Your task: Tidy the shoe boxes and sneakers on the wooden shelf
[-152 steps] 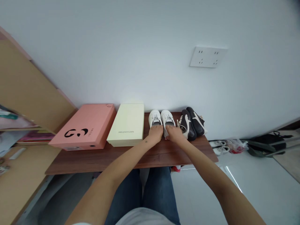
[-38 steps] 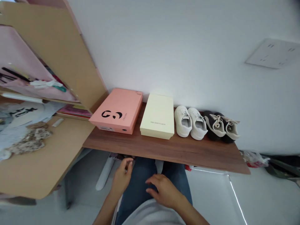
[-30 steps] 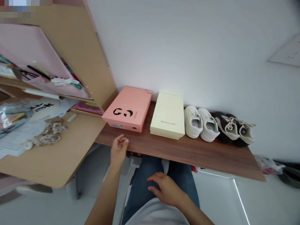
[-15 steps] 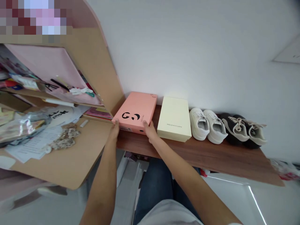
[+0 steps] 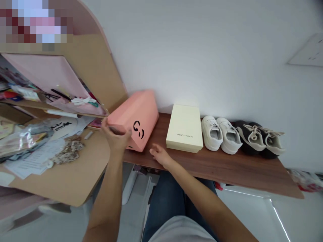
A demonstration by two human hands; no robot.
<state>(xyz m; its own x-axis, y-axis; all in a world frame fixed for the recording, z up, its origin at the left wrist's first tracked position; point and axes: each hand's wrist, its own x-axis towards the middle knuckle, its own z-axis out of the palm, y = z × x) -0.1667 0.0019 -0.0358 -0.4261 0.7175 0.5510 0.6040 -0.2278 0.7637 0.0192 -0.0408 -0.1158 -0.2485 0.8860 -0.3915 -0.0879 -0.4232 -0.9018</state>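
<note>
My left hand (image 5: 114,136) now clenches the end of the pink shoebox (image 5: 136,121), newly tipped up over the wooden shelf (image 5: 214,171). My right hand (image 5: 160,155) has released it and lies open beside it, with the cream shoebox (image 5: 184,129) just beyond.

Pale grey T-shirt (image 5: 181,230), blue denim jeans (image 5: 174,201) (slightly faded), bare forearms (image 5: 108,198), bare left hand (image 5: 114,136), bare right hand (image 5: 160,155)
</note>
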